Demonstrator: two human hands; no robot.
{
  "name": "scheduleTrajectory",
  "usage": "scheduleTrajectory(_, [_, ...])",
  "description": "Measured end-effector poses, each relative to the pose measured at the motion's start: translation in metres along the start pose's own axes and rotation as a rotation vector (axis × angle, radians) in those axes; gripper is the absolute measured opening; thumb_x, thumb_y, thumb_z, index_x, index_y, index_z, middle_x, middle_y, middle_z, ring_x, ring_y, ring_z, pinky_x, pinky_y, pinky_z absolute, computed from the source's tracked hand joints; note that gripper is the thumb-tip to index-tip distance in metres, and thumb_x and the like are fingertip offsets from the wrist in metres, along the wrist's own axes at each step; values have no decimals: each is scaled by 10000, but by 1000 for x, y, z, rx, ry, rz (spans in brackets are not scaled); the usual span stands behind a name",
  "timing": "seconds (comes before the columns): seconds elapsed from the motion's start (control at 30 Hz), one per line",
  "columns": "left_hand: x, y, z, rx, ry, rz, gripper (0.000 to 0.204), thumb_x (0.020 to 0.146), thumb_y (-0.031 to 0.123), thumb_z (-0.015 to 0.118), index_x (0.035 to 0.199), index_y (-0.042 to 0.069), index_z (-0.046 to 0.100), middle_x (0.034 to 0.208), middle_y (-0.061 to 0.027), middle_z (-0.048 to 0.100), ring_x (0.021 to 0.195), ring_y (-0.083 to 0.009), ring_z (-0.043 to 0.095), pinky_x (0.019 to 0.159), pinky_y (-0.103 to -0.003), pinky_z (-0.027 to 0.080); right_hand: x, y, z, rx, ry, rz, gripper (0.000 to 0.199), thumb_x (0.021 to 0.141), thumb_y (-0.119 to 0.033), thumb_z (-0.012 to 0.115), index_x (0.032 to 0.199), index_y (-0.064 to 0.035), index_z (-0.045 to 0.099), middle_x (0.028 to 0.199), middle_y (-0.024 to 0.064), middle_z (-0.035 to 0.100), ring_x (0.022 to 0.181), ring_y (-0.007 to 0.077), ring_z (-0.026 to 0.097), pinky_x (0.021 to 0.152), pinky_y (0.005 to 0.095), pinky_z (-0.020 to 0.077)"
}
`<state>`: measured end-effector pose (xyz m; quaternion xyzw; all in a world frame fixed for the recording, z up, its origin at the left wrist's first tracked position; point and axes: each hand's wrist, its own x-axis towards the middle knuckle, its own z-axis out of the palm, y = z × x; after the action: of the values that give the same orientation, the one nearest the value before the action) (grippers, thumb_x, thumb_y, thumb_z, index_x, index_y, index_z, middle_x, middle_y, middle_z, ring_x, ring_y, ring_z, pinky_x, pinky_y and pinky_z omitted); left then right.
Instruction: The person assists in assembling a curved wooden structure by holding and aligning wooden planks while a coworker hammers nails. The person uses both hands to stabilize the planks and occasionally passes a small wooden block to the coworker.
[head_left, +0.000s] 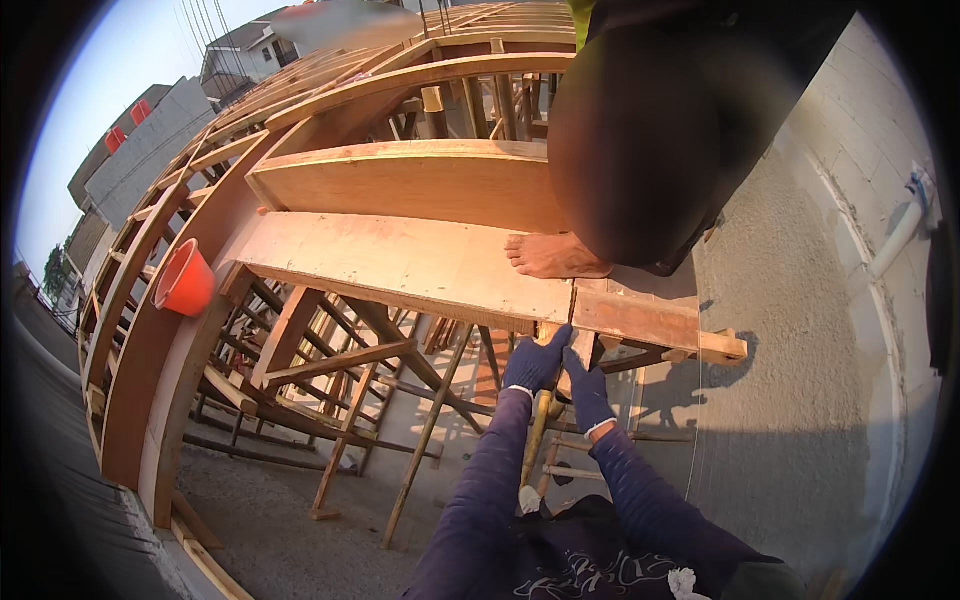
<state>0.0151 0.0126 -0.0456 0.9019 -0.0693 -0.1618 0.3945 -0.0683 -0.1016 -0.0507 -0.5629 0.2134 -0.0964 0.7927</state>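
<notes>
Both my hands wear dark blue knit gloves with white cuffs and are close together at the near edge of a wooden formwork board (400, 262). My left hand (536, 362) is closed just under that edge, its thumb by the joint between two boards. Beside it, my right hand (588, 388) is closed too, its upper end near the same joint. What either hand grips is hidden by the gloves. A bamboo pole (535, 445) runs down below my left hand. To the right of the joint lies a shorter, reddish board (637, 317).
Another person's bare foot (556, 256) rests on the formwork just beyond my hands. An upright side panel (410, 185) borders the board. An orange bucket (186, 281) sits at the left. Slanting wooden props (430, 430) stand below. A block wall (880, 130) rises at right.
</notes>
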Motion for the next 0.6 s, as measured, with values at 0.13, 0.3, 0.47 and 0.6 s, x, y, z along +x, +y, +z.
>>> scheduleTrajectory(0.13, [-17,12,-5,359,51,285,467,1027,321,550,1479,425,497,998,-304,684,907,-441,724,764,-501,579,-3,6,-11,-200,-99,-155,448,1003,-260,693,1304,69,638,1220,101,699,1071,160,652,911,312,513])
scheduleTrajectory(0.3, [-21,8,-7,288,62,304,415,1037,482,494,1436,386,556,980,-318,682,955,-473,711,826,-513,566,1,16,-22,-653,-209,-547,387,1069,-224,580,1337,50,633,1234,119,694,1093,169,646,911,313,514])
scheduleTrajectory(0.47, [-19,10,-14,187,31,241,437,1027,554,501,1404,358,601,918,-316,688,982,-478,704,859,-505,559,-1,11,-18,-587,-222,-417,385,1086,-236,537,1382,-6,625,1230,123,691,1084,172,650,913,320,512])
scheduleTrajectory(0.6, [-27,20,-16,231,25,248,384,1036,418,530,1409,349,588,901,-297,702,917,-450,723,774,-509,572,7,16,-19,-250,-143,-92,398,1084,-261,539,1415,-57,620,1223,135,695,1075,174,653,916,325,507])
